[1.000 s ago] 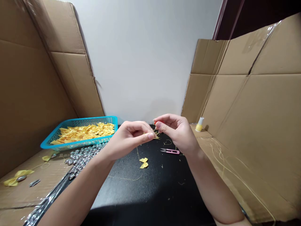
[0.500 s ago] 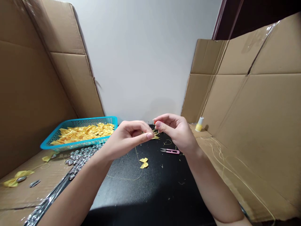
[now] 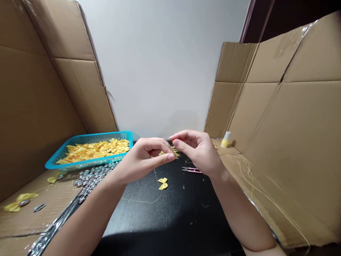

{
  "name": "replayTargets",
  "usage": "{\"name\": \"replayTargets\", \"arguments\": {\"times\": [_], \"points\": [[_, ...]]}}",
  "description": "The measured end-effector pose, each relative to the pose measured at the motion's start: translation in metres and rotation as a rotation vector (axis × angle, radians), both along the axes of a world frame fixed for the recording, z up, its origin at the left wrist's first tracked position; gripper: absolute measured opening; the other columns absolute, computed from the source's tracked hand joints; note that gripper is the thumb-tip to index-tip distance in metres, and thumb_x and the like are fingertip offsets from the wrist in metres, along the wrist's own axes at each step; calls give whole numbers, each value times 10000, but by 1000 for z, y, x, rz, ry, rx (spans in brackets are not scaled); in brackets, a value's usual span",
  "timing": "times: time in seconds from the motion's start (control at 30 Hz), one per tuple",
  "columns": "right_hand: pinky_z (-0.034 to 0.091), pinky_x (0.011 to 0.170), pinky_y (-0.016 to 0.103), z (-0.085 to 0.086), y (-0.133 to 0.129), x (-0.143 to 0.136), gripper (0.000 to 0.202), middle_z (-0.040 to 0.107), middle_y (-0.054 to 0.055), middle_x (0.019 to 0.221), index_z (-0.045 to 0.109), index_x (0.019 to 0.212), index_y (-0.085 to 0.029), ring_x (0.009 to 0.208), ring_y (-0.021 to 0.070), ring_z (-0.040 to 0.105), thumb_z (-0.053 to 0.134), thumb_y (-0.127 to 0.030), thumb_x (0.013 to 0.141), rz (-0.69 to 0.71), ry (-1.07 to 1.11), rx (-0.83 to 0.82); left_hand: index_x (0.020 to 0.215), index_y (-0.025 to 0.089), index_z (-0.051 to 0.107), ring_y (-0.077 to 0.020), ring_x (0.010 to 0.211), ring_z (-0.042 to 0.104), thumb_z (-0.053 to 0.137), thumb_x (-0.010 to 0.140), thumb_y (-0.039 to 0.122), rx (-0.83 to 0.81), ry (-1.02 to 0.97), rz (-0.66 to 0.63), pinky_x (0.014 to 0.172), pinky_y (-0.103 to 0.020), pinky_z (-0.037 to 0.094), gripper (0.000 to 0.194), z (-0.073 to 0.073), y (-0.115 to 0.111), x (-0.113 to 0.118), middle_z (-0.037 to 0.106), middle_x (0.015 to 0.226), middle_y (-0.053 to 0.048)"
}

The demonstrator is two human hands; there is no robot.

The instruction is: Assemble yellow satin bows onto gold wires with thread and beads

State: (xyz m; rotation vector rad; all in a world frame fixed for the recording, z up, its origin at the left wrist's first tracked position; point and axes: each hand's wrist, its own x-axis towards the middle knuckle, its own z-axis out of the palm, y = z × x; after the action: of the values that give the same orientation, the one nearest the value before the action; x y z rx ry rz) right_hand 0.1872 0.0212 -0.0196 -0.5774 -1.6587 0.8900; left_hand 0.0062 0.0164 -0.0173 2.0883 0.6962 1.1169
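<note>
My left hand (image 3: 150,153) is closed in a pinch over the black table, thumb against fingertips. What it grips is too small to make out. A thin yellow thread (image 3: 155,175) runs down from beneath it towards a yellow ribbon bow (image 3: 163,184) lying on the table. Close beside it, my right hand (image 3: 198,149) pinches a small orange-red object (image 3: 173,140), mostly covered by the thumb and fingers. Behind the fingertips lies a pile of short yellow strands (image 3: 177,153). Pink-handled thread snips (image 3: 192,170) rest under my right hand, their handles partly hidden.
On the left stands a turquoise basket (image 3: 50,163) of yellow bows, with a heap of silvery beads (image 3: 92,179) before it. A loose bow (image 3: 25,197) lies on cardboard. At right are a thread spool (image 3: 225,139) and loose thread (image 3: 262,195). Cardboard walls (image 3: 293,117) flank the table.
My right hand's fingertips have moved slightly left, closer to my left hand. The orange-red object has gone with them. My left hand has barely moved.
</note>
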Motion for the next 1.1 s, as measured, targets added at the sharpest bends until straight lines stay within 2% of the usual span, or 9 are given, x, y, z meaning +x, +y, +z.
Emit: {"name": "replayTargets", "arguments": {"times": [0.2, 0.4, 0.57, 0.7, 0.8, 0.97, 1.1], "points": [[543, 691, 242, 1, -1, 0, 97, 727, 6, 801, 729, 870, -198, 742, 112, 666, 690, -257, 803, 68, 16, -51, 682, 144, 666, -120, 647, 542, 684, 820, 235, 1, -14, -46, 581, -236, 428, 166, 0, -1, 2, 633, 689, -33], [551, 698, 247, 1, 0, 0, 100, 729, 8, 802, 733, 872, -202, 744, 115, 668, 699, -257, 795, 65, 30, -51, 700, 148, 673, -123, 657, 552, 677, 829, 231, 23, -11, -61, 594, -237, 442, 153, -1, 0, 2, 635, 693, -33], [547, 693, 249, 1, 1, 2, 92, 710, -3, 747, 728, 851, -197, 696, 101, 649, 709, -255, 783, 59, 68, -57, 706, 156, 682, -146, 771, 592, 681, 827, 218, 48, -63, -90, 654, -247, 471, 136, 1, 2, 1, 655, 799, -60], [550, 711, 262, 2, 1, 2, 121, 714, 7, 766, 731, 855, -192, 724, 109, 654, 710, -285, 782, 56, 69, -55, 697, 160, 681, -137, 776, 577, 669, 837, 238, 42, -83, -83, 632, -236, 462, 161, 3, 2, 0, 651, 867, -69], [549, 719, 269, 3, 1, 2, 131, 722, 14, 788, 734, 845, -195, 737, 115, 656, 722, -298, 766, 10, 70, -55, 682, 160, 677, -133, 735, 557, 676, 828, 302, 41, -71, -14, 613, -243, 451, 203, 4, 4, -5, 646, 845, -66], [533, 658, 248, 6, -1, 4, 99, 709, 4, 744, 734, 813, -204, 675, 100, 629, 728, -283, 752, -45, 70, -52, 667, 172, 679, -111, 635, 512, 682, 810, 371, 27, -107, 227, 558, -215, 413, 244, 7, 5, -15, 605, 668, -16], [525, 632, 244, 7, -2, 4, 75, 695, -2, 708, 734, 798, -203, 643, 95, 613, 723, -262, 753, -44, 64, -47, 664, 170, 686, -102, 609, 516, 683, 804, 377, 21, -147, 308, 537, -198, 405, 250, 7, 4, -15, 621, 653, -12]]}}
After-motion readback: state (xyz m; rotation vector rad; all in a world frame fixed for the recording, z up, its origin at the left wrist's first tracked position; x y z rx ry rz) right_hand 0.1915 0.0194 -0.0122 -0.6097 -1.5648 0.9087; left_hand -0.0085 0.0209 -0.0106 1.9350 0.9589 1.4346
